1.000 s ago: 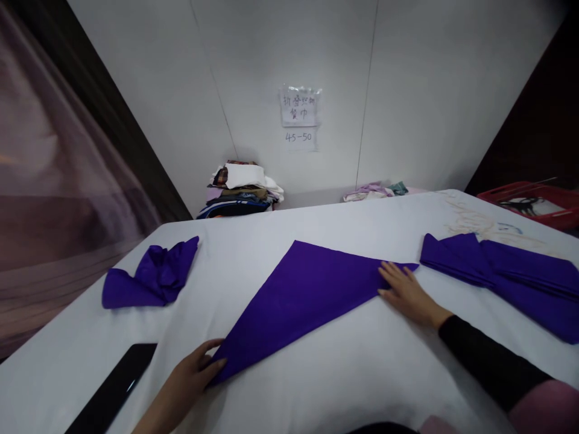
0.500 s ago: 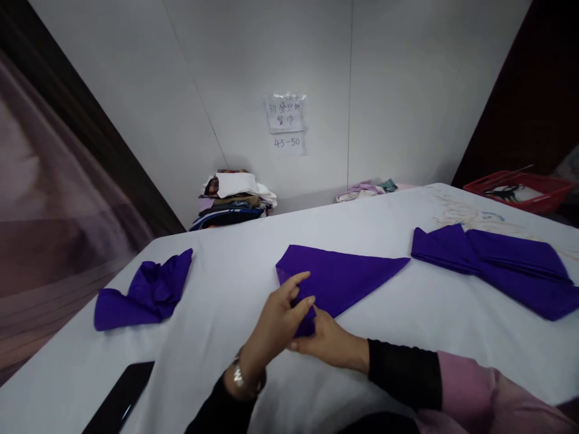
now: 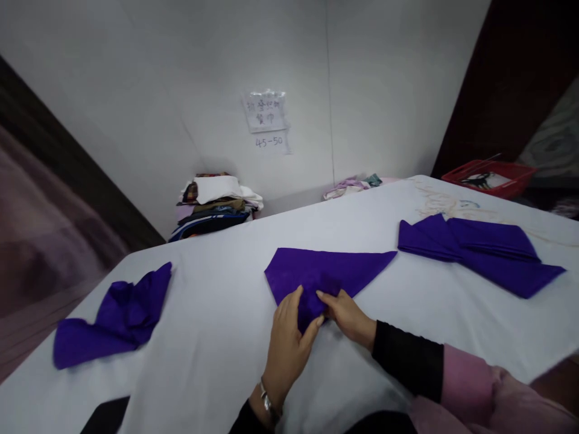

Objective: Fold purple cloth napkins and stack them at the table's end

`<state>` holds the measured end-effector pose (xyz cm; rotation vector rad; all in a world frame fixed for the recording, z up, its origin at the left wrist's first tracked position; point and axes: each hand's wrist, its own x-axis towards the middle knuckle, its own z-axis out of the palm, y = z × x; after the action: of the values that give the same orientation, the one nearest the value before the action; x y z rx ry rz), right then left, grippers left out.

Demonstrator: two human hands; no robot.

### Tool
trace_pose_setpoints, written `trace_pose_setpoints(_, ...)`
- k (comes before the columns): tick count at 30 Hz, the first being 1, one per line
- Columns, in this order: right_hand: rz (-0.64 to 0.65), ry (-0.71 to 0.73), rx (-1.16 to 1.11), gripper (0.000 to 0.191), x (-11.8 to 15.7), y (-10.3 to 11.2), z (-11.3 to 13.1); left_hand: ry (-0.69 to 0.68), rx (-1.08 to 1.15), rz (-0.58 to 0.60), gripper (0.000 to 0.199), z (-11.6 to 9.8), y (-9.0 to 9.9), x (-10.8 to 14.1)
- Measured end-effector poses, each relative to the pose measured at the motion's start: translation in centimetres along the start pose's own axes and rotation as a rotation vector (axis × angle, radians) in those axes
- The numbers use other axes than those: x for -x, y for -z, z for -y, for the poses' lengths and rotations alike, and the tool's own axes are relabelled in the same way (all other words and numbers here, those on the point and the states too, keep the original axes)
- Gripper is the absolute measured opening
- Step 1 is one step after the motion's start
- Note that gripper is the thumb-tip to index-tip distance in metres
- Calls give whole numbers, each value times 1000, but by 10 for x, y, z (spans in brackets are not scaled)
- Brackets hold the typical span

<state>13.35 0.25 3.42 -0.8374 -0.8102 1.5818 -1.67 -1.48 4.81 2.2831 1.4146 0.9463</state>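
A purple napkin point(image 3: 307, 263), folded to a long point at the right, lies on the white-covered table in front of me. My left hand point(image 3: 287, 337) curves around its near part, with cloth between the thumb and the fingers. From the right, my right hand point(image 3: 346, 313) pinches a bunched fold of the same napkin between thumb and fingers. The two hands are close together, the left thumb tip by the right fingers. The lower fingers of my right hand are hidden.
A crumpled purple cloth point(image 3: 122, 313) lies at the left and a knotted purple cloth point(image 3: 470, 247) at the right. A black flat object point(image 3: 106, 416) is at the near left. Behind the table are a clothes stack point(image 3: 215, 205) and a red basket point(image 3: 506, 184).
My right hand has moved up and right, pulling the napkin's near corner into a bunched fold over it. The left hand has opened wider around the cloth. The view has shifted right.
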Motion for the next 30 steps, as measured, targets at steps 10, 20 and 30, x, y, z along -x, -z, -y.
trace_pose_setpoints(10, -264, -38, -55, 15, -24, 79, 43, -237, -297, 36, 54, 29, -41, -1)
trace_pose_setpoints(20, -434, -55, -88, 7, -42, 134, 62, -313, -375, 105, 42, 17, -62, -14)
trace_pose_setpoints(30, -442, -66, 146, 5, -37, 161, 80, -322, -382, 152, 36, 16, -73, -22)
